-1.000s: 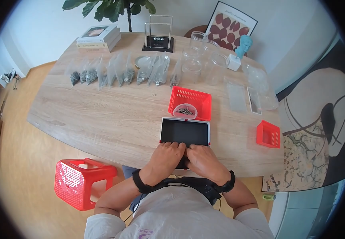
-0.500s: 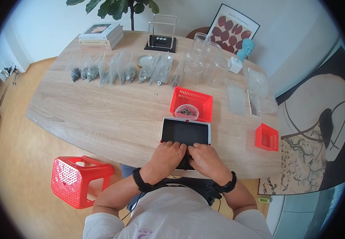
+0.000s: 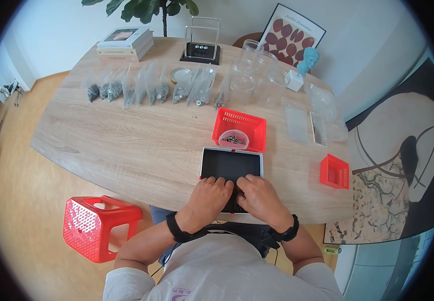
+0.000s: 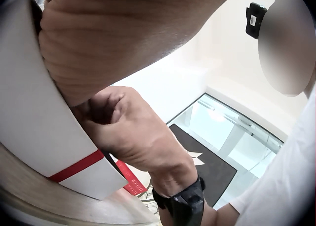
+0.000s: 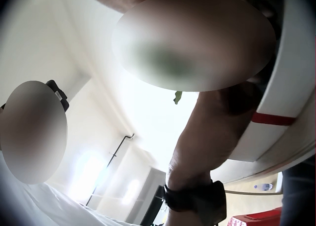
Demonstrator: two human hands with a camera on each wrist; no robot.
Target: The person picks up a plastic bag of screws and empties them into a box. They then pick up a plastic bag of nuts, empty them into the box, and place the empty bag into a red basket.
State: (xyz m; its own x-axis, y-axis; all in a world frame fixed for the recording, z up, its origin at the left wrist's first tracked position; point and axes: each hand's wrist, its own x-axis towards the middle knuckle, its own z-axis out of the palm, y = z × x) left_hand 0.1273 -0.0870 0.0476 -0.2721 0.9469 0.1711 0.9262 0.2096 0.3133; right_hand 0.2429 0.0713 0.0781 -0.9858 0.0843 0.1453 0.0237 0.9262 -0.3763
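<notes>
A shallow white box (image 3: 207, 163) with a black inside and red marks on its sides stands at the table's front edge. Over its near half are both hands, side by side with knuckles up. My left hand (image 3: 210, 194) bends its fingers down into the box. Close beside it, my right hand (image 3: 259, 196) has curled fingers, also seen below the left hand in the left wrist view. The fingertips of both hands are hidden, so I cannot tell what they hold. In the right wrist view, the box's white wall (image 5: 291, 95) rises beside the hands.
Behind the box, a red basket (image 3: 252, 128) contains a round tub of small metal parts (image 3: 233, 139). Several bags of hardware (image 3: 114, 90) and clear jars (image 3: 242, 85) line the back. A smaller red basket (image 3: 334, 172) is at right; a red stool (image 3: 99, 226) stands left.
The right hand has shifted slightly up, its knuckles more raised and fingers more curled. The left hand stays nearly in place over the box. The head view has moved a little.
</notes>
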